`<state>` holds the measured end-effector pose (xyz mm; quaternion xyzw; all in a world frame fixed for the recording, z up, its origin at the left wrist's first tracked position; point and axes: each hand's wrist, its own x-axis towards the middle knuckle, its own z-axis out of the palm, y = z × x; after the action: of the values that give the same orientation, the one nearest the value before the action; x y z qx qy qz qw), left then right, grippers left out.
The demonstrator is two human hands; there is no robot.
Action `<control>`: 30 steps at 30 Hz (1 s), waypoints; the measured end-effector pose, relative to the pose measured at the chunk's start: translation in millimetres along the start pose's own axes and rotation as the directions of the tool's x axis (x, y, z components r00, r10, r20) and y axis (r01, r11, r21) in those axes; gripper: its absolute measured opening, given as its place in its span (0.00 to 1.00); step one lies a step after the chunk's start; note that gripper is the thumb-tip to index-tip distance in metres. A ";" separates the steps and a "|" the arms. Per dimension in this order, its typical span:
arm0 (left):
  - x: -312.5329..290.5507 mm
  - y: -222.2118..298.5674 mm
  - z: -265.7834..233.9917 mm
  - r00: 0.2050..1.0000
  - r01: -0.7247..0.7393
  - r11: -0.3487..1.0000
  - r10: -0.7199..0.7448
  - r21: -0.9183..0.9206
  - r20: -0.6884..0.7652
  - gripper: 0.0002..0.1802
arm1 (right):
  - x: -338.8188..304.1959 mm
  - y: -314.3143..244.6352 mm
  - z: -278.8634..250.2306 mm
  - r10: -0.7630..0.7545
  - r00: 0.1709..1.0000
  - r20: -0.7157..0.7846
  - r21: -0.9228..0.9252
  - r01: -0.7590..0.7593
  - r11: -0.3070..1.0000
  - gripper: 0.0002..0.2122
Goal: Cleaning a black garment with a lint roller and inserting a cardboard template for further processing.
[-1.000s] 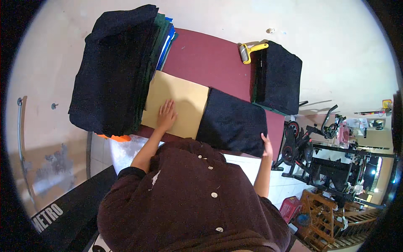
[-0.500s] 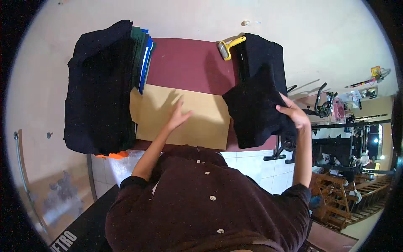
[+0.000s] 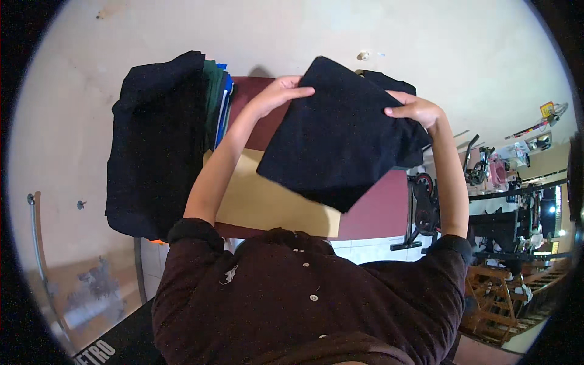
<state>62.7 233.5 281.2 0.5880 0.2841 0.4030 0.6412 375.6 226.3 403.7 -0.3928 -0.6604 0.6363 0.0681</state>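
Between my two hands hangs a folded black cloth [image 3: 340,134], raised and tilted above the table. My left hand [image 3: 281,95] pinches its upper left edge, the thumb lying on top. My right hand [image 3: 416,111] grips the right side, thumb on the near face and fingers behind. Under the cloth lies a tan board [image 3: 261,204], partly covered by it and by my left forearm. Behind my right hand a black fabric stack [image 3: 392,82] shows only at its top edge. The yellow-handled roller is hidden from sight.
A tall stack of dark folded cloth [image 3: 158,146], with green, blue and white layers at its side, stands at the table's left. The maroon tabletop [image 3: 374,207] shows around the board. A wall rises behind. Exercise equipment [image 3: 423,201] and a wooden ladder-like frame [image 3: 493,298] stand to the right.
My left hand has gone from over the board up to the cloth and taken hold of it. The right hand has raised the cloth away from me and leftward, over the board.
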 end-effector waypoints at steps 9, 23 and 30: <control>-78.3 -47.9 -48.1 0.894 -0.093 0.796 0.332 0.599 -0.302 0.11 | 71.3 37.4 79.9 -0.189 0.966 0.176 -0.493 0.253 0.832 0.23; -224.3 -258.6 33.5 0.659 0.494 0.774 -0.036 0.396 -0.751 0.14 | 94.3 313.3 237.0 -0.301 0.717 -0.629 -0.616 -0.224 0.755 0.24; -214.7 -264.8 41.5 0.583 0.607 0.732 -0.146 0.309 -0.799 0.19 | 99.5 333.6 222.4 -0.018 0.396 -0.918 -0.216 -0.462 0.860 0.15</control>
<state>35.5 33.4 3.4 0.4566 0.7424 0.3470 0.3463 320.7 72.0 24.5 -0.7610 -0.5844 0.1632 0.2297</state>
